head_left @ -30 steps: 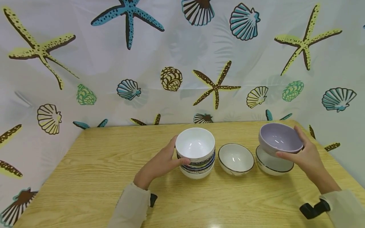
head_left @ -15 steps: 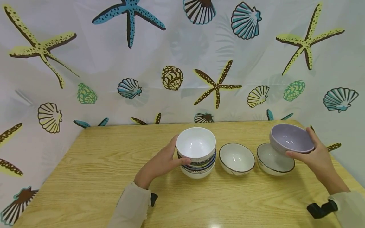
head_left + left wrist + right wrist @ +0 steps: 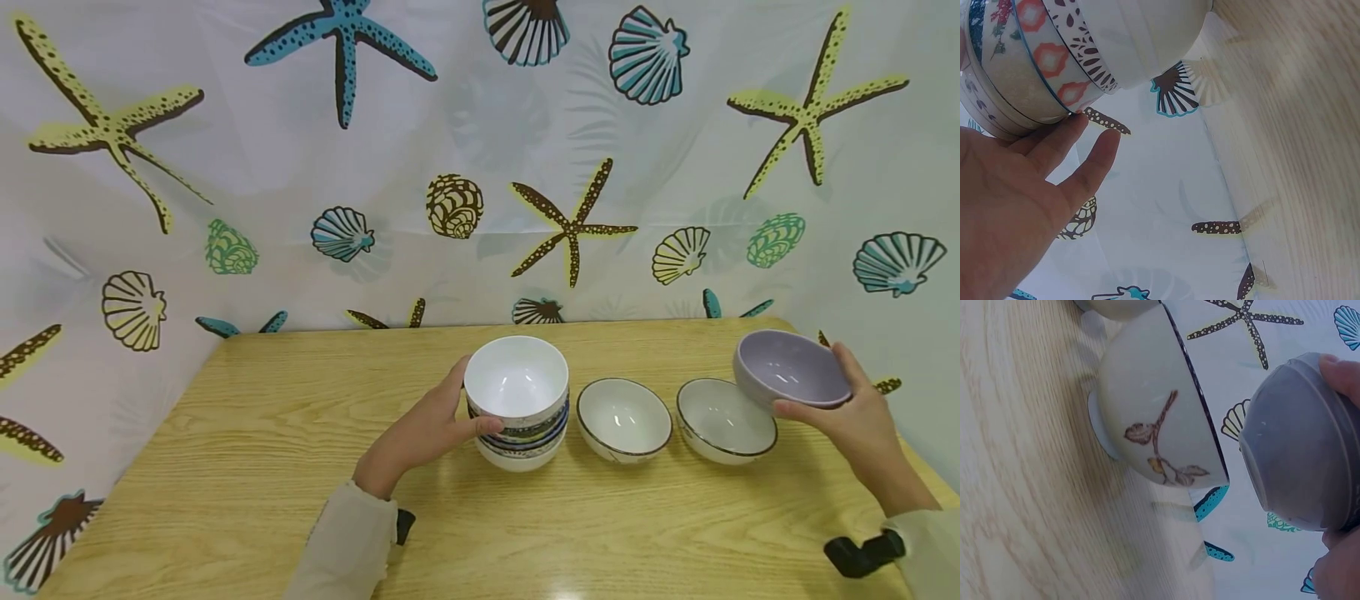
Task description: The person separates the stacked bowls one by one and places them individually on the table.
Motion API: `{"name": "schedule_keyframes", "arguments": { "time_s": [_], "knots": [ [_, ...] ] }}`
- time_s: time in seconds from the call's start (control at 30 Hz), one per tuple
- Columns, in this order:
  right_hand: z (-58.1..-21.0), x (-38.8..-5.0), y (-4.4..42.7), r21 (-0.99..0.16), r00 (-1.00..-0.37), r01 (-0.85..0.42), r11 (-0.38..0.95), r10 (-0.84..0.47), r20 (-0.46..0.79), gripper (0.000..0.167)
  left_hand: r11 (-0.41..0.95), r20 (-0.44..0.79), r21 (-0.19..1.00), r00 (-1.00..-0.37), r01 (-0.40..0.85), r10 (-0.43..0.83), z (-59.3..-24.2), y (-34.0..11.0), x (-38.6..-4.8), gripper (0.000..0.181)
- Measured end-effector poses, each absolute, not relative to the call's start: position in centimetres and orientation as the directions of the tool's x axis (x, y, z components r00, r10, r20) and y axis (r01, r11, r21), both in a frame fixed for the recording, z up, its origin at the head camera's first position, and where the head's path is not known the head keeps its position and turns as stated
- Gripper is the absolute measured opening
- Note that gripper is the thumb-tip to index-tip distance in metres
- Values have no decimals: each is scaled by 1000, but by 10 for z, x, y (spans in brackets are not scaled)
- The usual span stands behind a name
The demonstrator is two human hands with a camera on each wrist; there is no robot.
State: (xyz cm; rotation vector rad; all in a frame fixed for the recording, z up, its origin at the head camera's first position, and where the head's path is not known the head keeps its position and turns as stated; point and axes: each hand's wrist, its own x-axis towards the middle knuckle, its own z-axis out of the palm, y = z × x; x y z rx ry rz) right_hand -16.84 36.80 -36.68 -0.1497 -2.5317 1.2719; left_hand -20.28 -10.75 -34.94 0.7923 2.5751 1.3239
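While the head view looks down into the bowls, the wrist views bring out their outer walls. The purple bowl [image 3: 798, 371] is up in the air near the right end of the wooden surface [image 3: 262, 467], slightly tilted. The right hand [image 3: 858, 417] has its grip clamped on the side of it, thumb on the near side and fingers on the right. Seen from the head, it overlaps the right dark-rimmed bowl [image 3: 720, 417]; the right wrist view shows a gap between the two, as well as the purple bowl's underside and a brown leafy twig painted on the dark-rimmed one.

Next along stands the middle dark-rimmed bowl [image 3: 622, 417], upright, between its twin and the stack of bowls [image 3: 517, 387]. The left hand [image 3: 427, 433] has its grip clamped round the upper part of that stack, the thumb in front and the fingers at the left. Only the head view gives the stack's plain white inside and that thumb. The left wrist view instead shows orange-red medallions, a band of dark drop-shaped marks and the pale lowest bowl, with one fingertip standing off the wall.
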Motion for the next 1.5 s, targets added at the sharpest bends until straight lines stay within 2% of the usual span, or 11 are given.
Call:
{"name": "schedule_keyframes", "arguments": {
  "time_s": [0.43, 0.7, 0.8, 1.13, 1.5],
  "knots": [
    [-376, -172, 385, -816, -938, -11, 578, 277, 209, 106, 476, 115, 785, -848, 396, 517, -349, -107, -204, 102],
    [-433, -203, 440, -807, -918, 6, 590, 323, 230, 110, 472, 120, 785, -847, 400, 518, -349, -108, -204, 101],
    [-442, -206, 449, -808, -915, 23, 589, 338, 219, 111, 475, 118, 785, -848, 399, 517, -349, -108, -203, 101],
    [-399, -172, 405, -823, -922, 81, 562, 357, 153, 108, 482, 117, 782, -852, 396, 511, -348, -108, -203, 101],
    [-409, -171, 408, -816, -916, 105, 568, 375, 144, 109, 478, 126, 778, -847, 408, 517, -349, -108, -203, 101]
  ]
}}
